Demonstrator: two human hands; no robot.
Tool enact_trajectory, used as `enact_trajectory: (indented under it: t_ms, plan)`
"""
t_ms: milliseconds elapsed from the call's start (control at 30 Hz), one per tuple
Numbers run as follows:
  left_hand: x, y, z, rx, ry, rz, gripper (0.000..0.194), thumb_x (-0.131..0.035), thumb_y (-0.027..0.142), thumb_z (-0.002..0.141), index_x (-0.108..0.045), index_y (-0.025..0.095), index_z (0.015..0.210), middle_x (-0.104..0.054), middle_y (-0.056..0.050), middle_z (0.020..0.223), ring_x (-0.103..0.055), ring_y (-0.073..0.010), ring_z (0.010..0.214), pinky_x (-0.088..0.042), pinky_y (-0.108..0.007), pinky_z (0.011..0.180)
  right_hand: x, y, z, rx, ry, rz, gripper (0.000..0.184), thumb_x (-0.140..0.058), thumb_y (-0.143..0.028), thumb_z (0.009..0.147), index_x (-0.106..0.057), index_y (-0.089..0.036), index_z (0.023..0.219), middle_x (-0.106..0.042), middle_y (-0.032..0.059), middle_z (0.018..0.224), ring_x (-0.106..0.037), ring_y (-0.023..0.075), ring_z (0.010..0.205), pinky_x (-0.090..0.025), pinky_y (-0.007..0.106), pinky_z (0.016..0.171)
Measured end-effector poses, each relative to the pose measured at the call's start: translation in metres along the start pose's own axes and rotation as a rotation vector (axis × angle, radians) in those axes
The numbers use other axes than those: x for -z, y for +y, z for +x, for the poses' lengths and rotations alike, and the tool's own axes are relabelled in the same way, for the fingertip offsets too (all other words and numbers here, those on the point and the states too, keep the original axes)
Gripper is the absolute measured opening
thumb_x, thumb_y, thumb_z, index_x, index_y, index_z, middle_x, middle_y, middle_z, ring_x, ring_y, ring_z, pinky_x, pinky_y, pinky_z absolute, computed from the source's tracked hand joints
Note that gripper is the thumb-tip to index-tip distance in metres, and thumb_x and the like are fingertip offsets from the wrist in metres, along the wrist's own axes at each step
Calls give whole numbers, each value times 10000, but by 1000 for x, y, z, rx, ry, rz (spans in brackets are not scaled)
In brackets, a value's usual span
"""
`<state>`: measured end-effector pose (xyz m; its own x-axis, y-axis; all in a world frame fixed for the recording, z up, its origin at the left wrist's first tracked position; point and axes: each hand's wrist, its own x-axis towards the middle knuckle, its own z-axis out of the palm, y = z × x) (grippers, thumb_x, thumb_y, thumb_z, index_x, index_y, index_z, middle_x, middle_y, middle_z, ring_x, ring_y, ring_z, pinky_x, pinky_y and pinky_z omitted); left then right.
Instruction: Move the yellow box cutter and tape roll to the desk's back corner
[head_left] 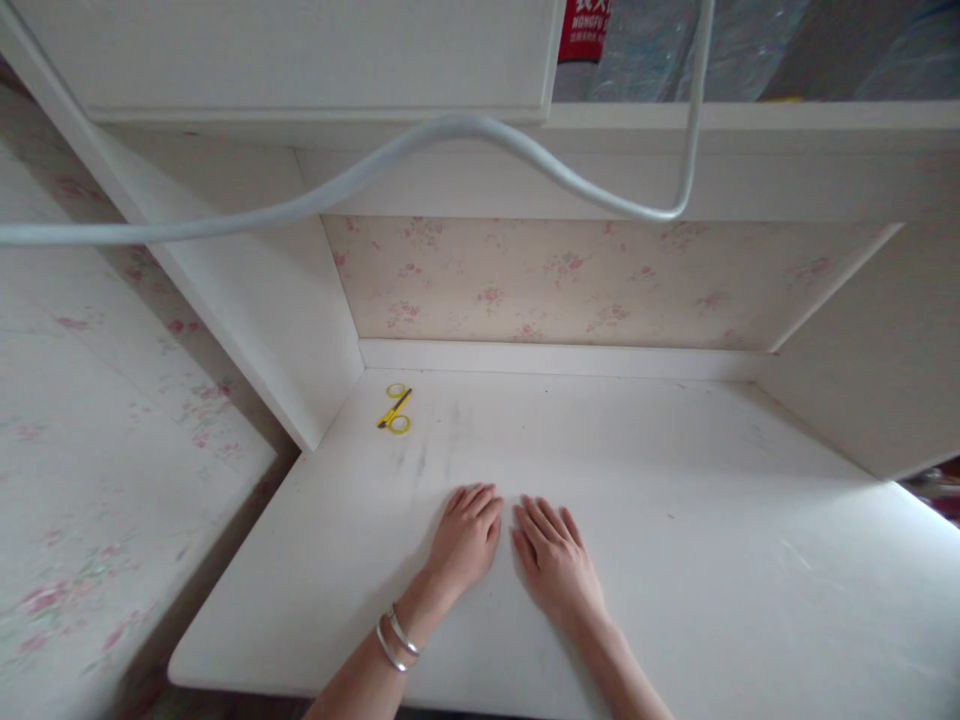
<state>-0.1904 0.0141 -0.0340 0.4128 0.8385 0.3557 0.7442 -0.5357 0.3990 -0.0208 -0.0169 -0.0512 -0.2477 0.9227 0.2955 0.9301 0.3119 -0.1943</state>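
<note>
Two bare hands, left [465, 540] and right [559, 570], lie palm down, near each other but apart, on one white desk [712, 560]. Fingers extended, neither grasping anything. Desk: looks hard, smooth and stiff, probably too heavy to shift casually; front edge the likeliest handhold.

Beyond the left hand, toward the desk's far left corner: one yellow-and-black knife [395, 408], slanted between two yellow rings, the far ring [396, 385] and the near ring [400, 432], possibly tape rolls. Cannot tell whether knife and rings touch.

Knife probably light, rigid, slick-handled; best taken mid-handle, clear of either end, since blade position is too small to read. Rings likely light, perhaps a little springy; pinch by the rim.

Count: two hands, one desk, one knife, two rings, two silver bangles [391, 645] on the left wrist, one pale cable [465, 127] across the upper view.
</note>
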Motion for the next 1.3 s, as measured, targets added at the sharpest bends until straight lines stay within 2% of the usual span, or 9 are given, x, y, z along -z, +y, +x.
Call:
enact_trajectory:
  t_ms: [1100,1300]
  plan:
    - [0,-1,0,-1,-4,-11,289,-453,176,894,-585,230,1146,-564,-69,1260,-473,-212,1203,-333,-449,1049,-1,1,0,-3,16,10,377,-373,-337,936,-516,-277,1280,-499,18,1342,-448,227,1250,-316,473,1058]
    - [0,-2,0,3,-13,-10,301,-450,167,891,-579,234,1154,-559,-64,1267,-469,-212,1203,-324,-448,1055,1,0,0,-10,-20,-4,385,-346,-344,947,-498,-277,1294,-473,1,1364,-424,223,1268,-302,480,1067]
